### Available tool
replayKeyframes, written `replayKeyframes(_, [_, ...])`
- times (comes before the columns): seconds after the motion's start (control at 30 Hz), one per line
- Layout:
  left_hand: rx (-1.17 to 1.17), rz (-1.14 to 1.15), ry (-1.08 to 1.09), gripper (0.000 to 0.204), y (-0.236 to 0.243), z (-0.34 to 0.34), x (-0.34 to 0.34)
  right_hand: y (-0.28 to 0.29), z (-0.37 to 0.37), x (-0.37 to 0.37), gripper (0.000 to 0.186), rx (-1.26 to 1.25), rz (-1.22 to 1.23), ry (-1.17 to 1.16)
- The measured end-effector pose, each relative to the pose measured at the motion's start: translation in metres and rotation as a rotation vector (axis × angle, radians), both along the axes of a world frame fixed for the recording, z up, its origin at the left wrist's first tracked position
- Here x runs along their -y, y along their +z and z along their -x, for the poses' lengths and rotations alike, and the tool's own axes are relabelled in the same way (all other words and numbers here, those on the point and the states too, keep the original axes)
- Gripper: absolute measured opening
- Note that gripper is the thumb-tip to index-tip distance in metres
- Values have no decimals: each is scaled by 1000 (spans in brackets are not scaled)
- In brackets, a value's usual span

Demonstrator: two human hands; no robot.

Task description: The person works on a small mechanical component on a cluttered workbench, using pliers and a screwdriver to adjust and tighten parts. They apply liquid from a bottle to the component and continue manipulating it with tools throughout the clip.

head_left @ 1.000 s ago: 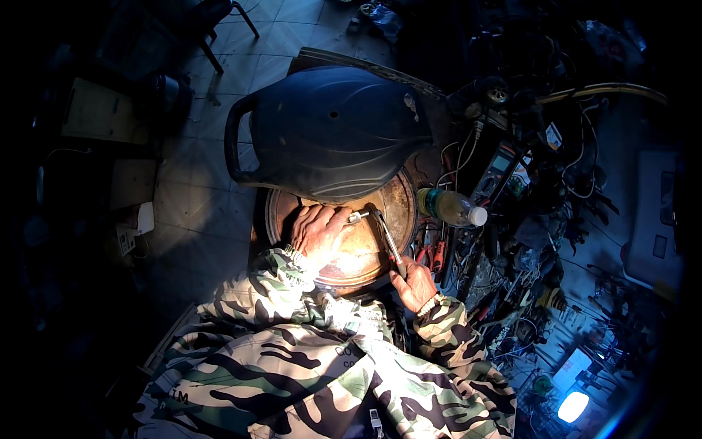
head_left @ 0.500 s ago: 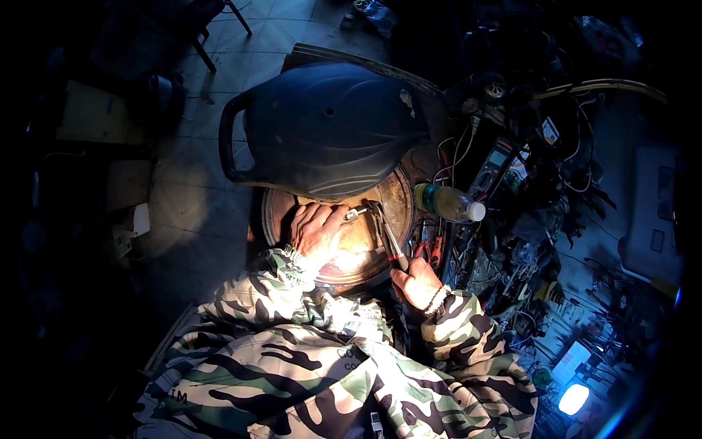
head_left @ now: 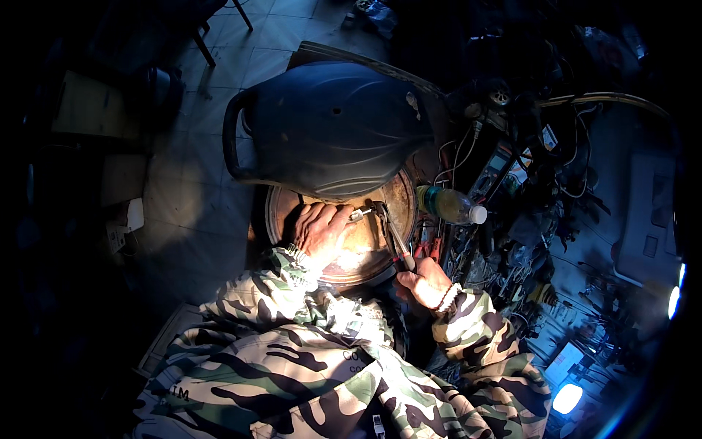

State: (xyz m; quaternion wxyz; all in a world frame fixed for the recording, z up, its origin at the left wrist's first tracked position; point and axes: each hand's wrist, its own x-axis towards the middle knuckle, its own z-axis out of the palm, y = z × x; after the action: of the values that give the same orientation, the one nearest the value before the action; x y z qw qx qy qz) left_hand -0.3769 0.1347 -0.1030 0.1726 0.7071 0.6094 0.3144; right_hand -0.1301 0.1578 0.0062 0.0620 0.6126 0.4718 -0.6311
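Note:
My left hand (head_left: 322, 230) rests on a round, rusty metal plate (head_left: 285, 219), its fingertips closed on a small silver metal piece (head_left: 360, 214). My right hand (head_left: 423, 284) grips long pliers-like tools (head_left: 398, 245) with red-banded handles; their head meets the silver piece near the plate's middle. A large black plastic panel (head_left: 329, 124) with a handle-like loop lies across the back of the plate, above my hands. Right of the plate lie a bottle (head_left: 453, 206) of yellowish liquid with a white cap and red-handled hand tools (head_left: 433, 247).
A multimeter (head_left: 491, 172), cables and a dark clutter of tools fill the right side. A grey plastic case (head_left: 651, 227) and a glowing lamp (head_left: 567, 399) sit at far right. Tiled floor (head_left: 201, 168), boards and a chair leg (head_left: 208, 51) are on the left.
My right hand has shifted slightly right with the tool handles, and its sleeve has moved right too. My left hand stays at the silver piece.

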Motion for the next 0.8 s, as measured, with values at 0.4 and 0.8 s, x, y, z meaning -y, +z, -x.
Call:
replayKeyframes(0.4, [-33, 8, -16, 36, 1, 4, 0, -46, -9, 31, 39, 87, -409, 184])
replayKeyframes(0.8, [-23, 31, -9, 40, 8, 3, -1, -48, -12, 27, 38, 97, -394, 184])
